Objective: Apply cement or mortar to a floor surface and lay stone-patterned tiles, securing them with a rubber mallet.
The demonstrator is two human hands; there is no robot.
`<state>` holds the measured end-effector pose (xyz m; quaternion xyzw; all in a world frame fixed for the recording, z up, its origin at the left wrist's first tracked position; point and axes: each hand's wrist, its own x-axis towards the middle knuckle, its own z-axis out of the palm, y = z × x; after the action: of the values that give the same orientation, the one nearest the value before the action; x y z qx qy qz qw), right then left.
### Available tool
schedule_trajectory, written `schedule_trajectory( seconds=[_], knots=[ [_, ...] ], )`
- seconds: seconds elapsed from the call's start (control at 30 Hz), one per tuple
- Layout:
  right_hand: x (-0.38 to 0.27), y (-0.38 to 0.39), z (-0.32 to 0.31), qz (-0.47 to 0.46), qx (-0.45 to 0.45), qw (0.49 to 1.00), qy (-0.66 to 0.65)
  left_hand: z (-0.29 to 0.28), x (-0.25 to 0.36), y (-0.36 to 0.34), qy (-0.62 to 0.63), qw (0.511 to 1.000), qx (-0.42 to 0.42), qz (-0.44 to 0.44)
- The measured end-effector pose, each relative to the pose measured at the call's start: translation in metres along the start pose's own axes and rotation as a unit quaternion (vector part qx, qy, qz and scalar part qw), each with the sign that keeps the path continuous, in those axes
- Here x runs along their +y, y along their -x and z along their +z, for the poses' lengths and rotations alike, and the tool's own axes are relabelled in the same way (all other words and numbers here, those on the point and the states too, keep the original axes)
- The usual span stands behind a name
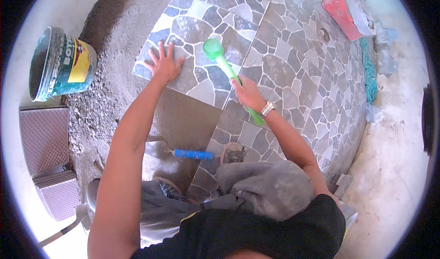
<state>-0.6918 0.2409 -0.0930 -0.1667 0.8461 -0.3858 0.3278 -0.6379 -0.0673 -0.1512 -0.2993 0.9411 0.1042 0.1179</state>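
Note:
My right hand (pixel 247 93) grips the handle of a green rubber mallet (pixel 213 50), its head over a stone-patterned floor tile (pixel 192 27). Whether the head touches the tile I cannot tell. Fingers spread, my left hand (pixel 166 67) lies flat near the left edge of that same tile, holding nothing. Along the tile's right side runs a thin dark joint, with laid tiles of the same pattern (pixel 293 52) beyond it. Nearer to me, a trowel with a blue handle (pixel 193 154) rests on the grey mortar bed (pixel 188 114).
A green bucket (pixel 68 66) lies tilted at the left beside gravel (pixel 87 116). Below it, stacked tiles (pixel 44 137) lean at the wall. A long-handled tool (pixel 68 227) is at lower left. Red packaging (pixel 341 18), teal cloth (pixel 368 71) and a plastic bottle (pixel 386 52) line the right wall.

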Motion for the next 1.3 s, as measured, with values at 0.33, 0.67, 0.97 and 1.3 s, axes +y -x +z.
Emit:
schedule_trajectory(
  seconds=[0.33,0.67,0.97,1.3],
  knots=[
    [0.008,-0.075,0.016,-0.116,0.118,0.986,-0.004,-0.039,0.012,-0.005,0.022,0.992,-0.122,0.035],
    [-0.046,-0.094,0.027,-0.135,0.081,0.986,0.063,-0.038,0.003,0.0,0.021,0.993,-0.118,0.021],
    [-0.001,-0.057,0.047,-0.163,0.129,0.972,0.112,-0.04,0.004,0.002,0.01,0.992,-0.128,0.018],
    [0.017,0.028,0.005,-0.082,0.095,0.96,0.251,-0.057,0.002,0.017,0.004,0.993,-0.11,0.044]
  ],
)
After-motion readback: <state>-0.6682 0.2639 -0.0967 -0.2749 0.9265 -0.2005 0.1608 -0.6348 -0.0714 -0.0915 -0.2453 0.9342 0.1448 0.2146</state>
